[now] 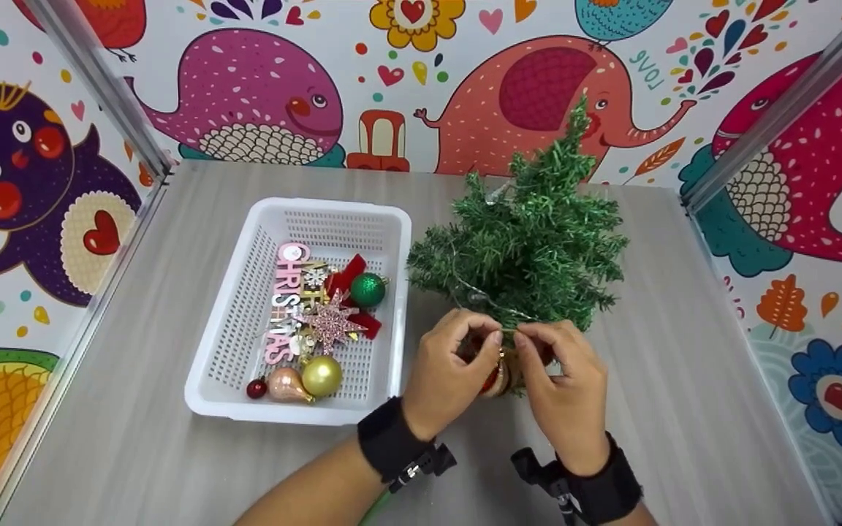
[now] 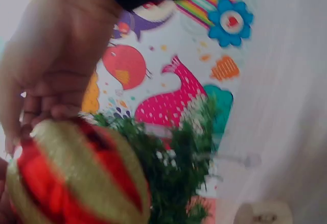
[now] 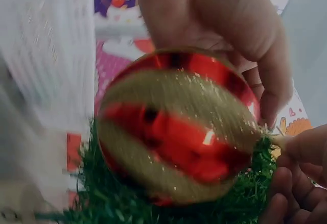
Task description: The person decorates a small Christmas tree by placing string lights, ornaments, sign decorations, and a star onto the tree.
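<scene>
Just in front of the small green Christmas tree [image 1: 531, 241], my left hand [image 1: 454, 365] and right hand [image 1: 563, 387] meet fingertip to fingertip. Between them they pinch a thin gold string [image 1: 510, 330]. Below it hangs a shiny red ball ornament with glittery gold stripes [image 3: 176, 132], mostly covered by the hands in the head view. The right wrist view shows the left hand [image 3: 225, 20] behind the ball and the right fingers [image 3: 301, 183] at its cord. In the left wrist view the ball [image 2: 76, 173] overlaps the tree branches [image 2: 173, 168].
Left of the tree stands a white plastic basket [image 1: 224, 351]. Inside lie a pink CHRISTMAS sign [image 1: 282, 303], a glittery star [image 1: 333, 321], a green ball [image 1: 368, 289], a gold ball [image 1: 321, 375] and a red bow [image 1: 348, 274]. A clear-bulbed wire [image 1: 494, 301] winds round the tree.
</scene>
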Tool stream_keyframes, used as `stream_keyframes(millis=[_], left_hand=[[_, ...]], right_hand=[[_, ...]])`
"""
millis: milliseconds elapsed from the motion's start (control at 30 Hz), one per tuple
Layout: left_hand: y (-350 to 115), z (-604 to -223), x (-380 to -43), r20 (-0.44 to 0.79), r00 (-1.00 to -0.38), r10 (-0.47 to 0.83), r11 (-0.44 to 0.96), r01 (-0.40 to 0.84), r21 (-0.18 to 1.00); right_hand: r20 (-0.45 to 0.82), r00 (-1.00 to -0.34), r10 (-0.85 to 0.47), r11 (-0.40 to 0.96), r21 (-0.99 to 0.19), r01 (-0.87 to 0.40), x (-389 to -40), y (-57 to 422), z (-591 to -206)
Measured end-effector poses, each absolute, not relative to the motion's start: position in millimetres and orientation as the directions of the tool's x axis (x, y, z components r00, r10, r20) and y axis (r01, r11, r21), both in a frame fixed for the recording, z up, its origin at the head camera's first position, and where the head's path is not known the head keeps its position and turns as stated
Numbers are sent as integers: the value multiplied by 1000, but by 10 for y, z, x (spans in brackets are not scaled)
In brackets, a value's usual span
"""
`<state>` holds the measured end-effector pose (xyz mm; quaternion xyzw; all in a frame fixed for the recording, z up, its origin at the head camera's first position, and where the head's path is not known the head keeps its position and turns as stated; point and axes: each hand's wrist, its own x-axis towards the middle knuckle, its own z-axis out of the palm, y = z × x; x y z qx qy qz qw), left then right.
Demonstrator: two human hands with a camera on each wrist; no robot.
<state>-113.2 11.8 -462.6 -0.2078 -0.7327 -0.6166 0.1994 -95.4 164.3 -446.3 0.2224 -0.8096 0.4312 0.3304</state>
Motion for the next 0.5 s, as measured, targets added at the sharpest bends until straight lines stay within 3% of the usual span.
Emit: stream_keyframes(millis=[200, 500], left_hand=[[147, -4669, -1233, 680, -732, 45, 352, 649, 675], [158, -4654, -1304, 676, -735, 56, 441, 626, 643]], right_hand=[[777, -622, -98, 604, -450, -657, -993, 1639, -4511], [844, -536, -14, 731, -357, -581, -1038, 1573, -4527]])
